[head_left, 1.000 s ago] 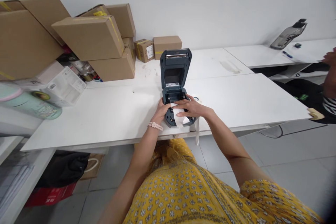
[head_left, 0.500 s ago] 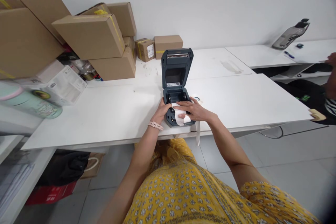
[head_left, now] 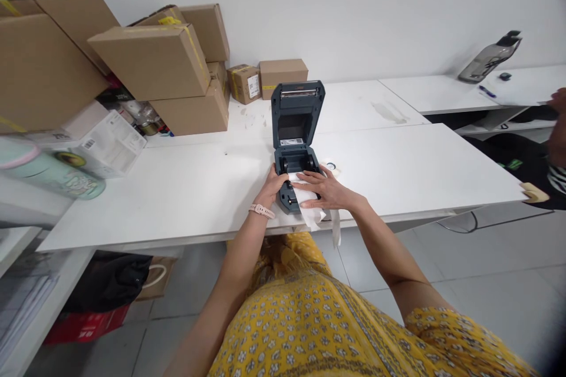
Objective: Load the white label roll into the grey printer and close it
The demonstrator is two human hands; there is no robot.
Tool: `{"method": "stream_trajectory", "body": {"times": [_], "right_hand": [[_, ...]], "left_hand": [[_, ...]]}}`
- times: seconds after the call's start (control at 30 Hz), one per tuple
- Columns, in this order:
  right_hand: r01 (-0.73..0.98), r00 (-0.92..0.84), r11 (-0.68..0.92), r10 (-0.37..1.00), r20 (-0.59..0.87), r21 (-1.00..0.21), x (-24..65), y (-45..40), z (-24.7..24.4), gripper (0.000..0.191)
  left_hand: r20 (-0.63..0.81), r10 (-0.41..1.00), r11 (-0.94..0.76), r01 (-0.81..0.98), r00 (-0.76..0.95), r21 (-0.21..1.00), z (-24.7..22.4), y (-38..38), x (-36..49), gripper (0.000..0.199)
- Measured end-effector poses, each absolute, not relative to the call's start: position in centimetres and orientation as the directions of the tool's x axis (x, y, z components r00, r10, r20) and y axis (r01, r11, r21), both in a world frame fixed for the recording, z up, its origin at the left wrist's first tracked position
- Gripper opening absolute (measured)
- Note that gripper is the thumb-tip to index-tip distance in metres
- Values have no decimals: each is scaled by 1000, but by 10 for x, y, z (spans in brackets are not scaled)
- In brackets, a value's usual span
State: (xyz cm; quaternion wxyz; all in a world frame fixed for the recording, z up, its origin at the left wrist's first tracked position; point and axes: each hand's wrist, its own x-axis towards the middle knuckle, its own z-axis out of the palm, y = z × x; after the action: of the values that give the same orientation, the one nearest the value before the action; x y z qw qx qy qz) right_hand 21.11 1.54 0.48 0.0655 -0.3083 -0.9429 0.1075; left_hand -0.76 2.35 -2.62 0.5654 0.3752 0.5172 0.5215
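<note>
A dark blue-grey label printer stands near the front edge of the white desk, its lid raised and tilted back. My left hand grips the printer's left side, with the thumb over the rim by the paper. A white strip of label paper runs out of the front of the printer and hangs past the desk edge. Over the paper lies my right hand, palm down with fingers spread and touching the strip. To its right, a second narrow paper strip dangles over the edge.
Stacked cardboard boxes fill the left of the desk, with a mint-green bottle before them. A ring-shaped roll lies just behind my right hand. A grey bottle and part of another person are at the right.
The label paper now reaches further out over the printer's front and the desk edge. My right fingers have spread a little on it; my left hand stays in place.
</note>
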Motion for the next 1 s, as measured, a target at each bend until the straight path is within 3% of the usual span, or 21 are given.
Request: {"method": "stream_trajectory", "body": {"times": [0.23, 0.67, 1.0], "right_hand": [[611, -770, 782, 624, 134, -128, 205, 1, 0, 68], [585, -786, 794, 605, 128, -163, 209, 6, -4, 78], [615, -762, 784, 618, 195, -84, 199, -17, -9, 92]], "left_hand": [[-187, 978, 166, -187, -97, 968, -25, 23, -7, 56], [-197, 975, 173, -208, -104, 963, -21, 21, -5, 63], [-177, 978, 152, -203, -110, 967, -19, 19, -4, 57]]}}
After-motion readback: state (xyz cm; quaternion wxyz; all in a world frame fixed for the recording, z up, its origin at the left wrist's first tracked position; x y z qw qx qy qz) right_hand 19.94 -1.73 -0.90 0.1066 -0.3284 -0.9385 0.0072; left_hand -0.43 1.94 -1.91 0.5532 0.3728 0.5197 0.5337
